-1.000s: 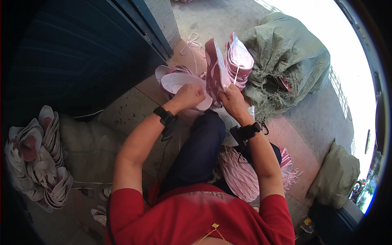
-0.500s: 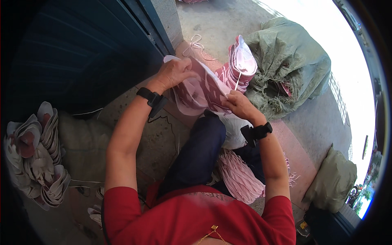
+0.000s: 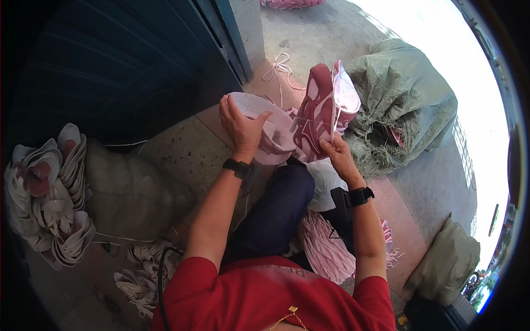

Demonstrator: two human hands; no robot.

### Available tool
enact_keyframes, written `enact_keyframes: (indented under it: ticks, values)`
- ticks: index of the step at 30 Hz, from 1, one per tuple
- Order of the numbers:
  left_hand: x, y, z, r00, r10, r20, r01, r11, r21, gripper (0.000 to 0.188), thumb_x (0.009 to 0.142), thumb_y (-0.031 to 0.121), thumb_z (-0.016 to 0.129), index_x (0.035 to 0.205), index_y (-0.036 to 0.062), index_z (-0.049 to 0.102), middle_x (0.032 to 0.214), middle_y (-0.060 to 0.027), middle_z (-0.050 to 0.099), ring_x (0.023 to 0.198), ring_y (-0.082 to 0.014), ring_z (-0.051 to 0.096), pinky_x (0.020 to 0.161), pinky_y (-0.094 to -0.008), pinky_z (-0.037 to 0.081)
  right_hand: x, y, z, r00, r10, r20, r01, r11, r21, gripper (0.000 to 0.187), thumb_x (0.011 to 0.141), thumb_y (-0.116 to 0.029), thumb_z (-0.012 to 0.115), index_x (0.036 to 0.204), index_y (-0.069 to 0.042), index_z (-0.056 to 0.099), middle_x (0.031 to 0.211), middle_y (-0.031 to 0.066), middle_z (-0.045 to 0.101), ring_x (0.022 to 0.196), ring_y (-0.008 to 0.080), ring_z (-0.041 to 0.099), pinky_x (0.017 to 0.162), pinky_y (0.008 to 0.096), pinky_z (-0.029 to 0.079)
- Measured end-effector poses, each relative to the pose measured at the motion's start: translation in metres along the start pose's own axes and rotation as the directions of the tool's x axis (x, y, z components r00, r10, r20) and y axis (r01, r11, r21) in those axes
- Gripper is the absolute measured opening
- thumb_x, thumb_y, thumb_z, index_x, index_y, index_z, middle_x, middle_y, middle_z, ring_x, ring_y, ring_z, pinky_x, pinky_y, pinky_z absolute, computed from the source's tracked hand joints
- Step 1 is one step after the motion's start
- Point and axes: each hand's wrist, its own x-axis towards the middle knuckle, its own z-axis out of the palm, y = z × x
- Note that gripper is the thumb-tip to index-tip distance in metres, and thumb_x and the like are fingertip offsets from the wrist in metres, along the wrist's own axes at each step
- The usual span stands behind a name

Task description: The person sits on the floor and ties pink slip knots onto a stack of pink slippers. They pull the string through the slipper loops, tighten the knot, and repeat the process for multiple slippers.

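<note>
My right hand (image 3: 339,157) pinches the lower edge of a dark pink shoe upper (image 3: 317,107), which stands raised with its patterned outer face toward me. Just left of it, my left hand (image 3: 243,124) has its thumb and fingers around the rim of a pale pink shoe upper (image 3: 270,135), lining side showing. Whether the two pieces are joined is hidden. Right behind the dark upper, a stack of nested shoe uppers (image 3: 349,96) shows white lining, with a white string hanging down its front.
A torn green sack (image 3: 408,94) stands at right, a smaller sack (image 3: 444,262) nearer. Pink laces (image 3: 326,243) lie by my leg. Bundled pale uppers (image 3: 47,204) rest at left beside a brownish sack (image 3: 130,187). A dark blue metal door (image 3: 132,60) bounds the far left.
The pale piece stretched between both hands has been turned, and the dark pink upper now shows upright at my right hand. My left hand has shifted right and its fingers have spread.
</note>
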Motion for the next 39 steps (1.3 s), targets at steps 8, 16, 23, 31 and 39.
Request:
enact_keyframes:
  ticks: [8, 16, 23, 31, 39]
  values:
    - [0.015, 0.003, 0.016, 0.972, -0.214, 0.092, 0.231, 0.938, -0.259, 0.105, 0.058, 0.031, 0.087, 0.135, -0.0058, 0.026, 0.135, -0.0262, 0.031, 0.126, -0.0397, 0.032, 0.105, -0.0455, 0.029, 0.000, 0.005, 0.010, 0.991, -0.115, -0.071, 0.100, 0.976, -0.193, 0.021, 0.094, -0.016, 0.054, 0.108, -0.001, 0.058, 0.098, -0.0011, 0.052, 0.089, 0.0083, 0.049, 0.079, 0.0247, 0.042]
    - [-0.022, -0.038, 0.057, 0.943, -0.120, 0.309, 0.170, 0.976, -0.139, 0.075, 0.070, 0.008, 0.070, 0.135, 0.0025, 0.032, 0.129, -0.0236, 0.042, 0.116, -0.0417, 0.044, 0.096, -0.0469, 0.038, -0.003, -0.011, 0.009, 0.982, -0.186, 0.039, 0.183, 0.865, -0.467, 0.017, 0.088, -0.014, 0.056, 0.094, 0.002, 0.058, 0.098, 0.0167, 0.055, 0.090, 0.0312, 0.054, 0.079, 0.0359, 0.043]
    - [0.006, -0.016, 0.012, 0.543, 0.334, 0.771, -0.376, 0.917, -0.133, 0.058, 0.079, -0.001, 0.053, 0.134, 0.0038, 0.038, 0.128, -0.0175, 0.048, 0.108, -0.0381, 0.052, 0.090, -0.0420, 0.045, -0.001, -0.079, 0.007, 0.917, -0.361, -0.170, 0.225, 0.819, -0.528, 0.018, 0.091, -0.012, 0.056, 0.097, 0.004, 0.059, 0.095, 0.0076, 0.062, 0.078, 0.0154, 0.058, 0.070, 0.0274, 0.045]
    - [0.019, -0.011, -0.015, 0.320, 0.695, 0.644, -0.472, 0.706, -0.528, 0.054, 0.078, -0.004, 0.051, 0.131, 0.0069, 0.046, 0.125, -0.0150, 0.055, 0.115, -0.0333, 0.052, 0.096, -0.0356, 0.045, 0.020, -0.036, -0.101, 0.716, -0.060, -0.695, 0.280, 0.937, 0.208, 0.023, 0.095, -0.016, 0.052, 0.104, 0.002, 0.060, 0.094, 0.0053, 0.065, 0.078, 0.0184, 0.061, 0.073, 0.0296, 0.049]
    - [0.016, -0.098, 0.009, 0.749, -0.360, 0.556, 0.588, 0.749, -0.307, 0.035, 0.087, 0.000, 0.049, 0.122, -0.0024, 0.049, 0.115, -0.0201, 0.057, 0.107, -0.0260, 0.057, 0.090, -0.0331, 0.045, -0.036, 0.007, -0.107, 0.899, 0.193, -0.392, 0.133, 0.734, 0.666, 0.030, 0.097, -0.019, 0.046, 0.122, -0.002, 0.047, 0.118, 0.0111, 0.058, 0.106, 0.0238, 0.058, 0.092, 0.0434, 0.047]
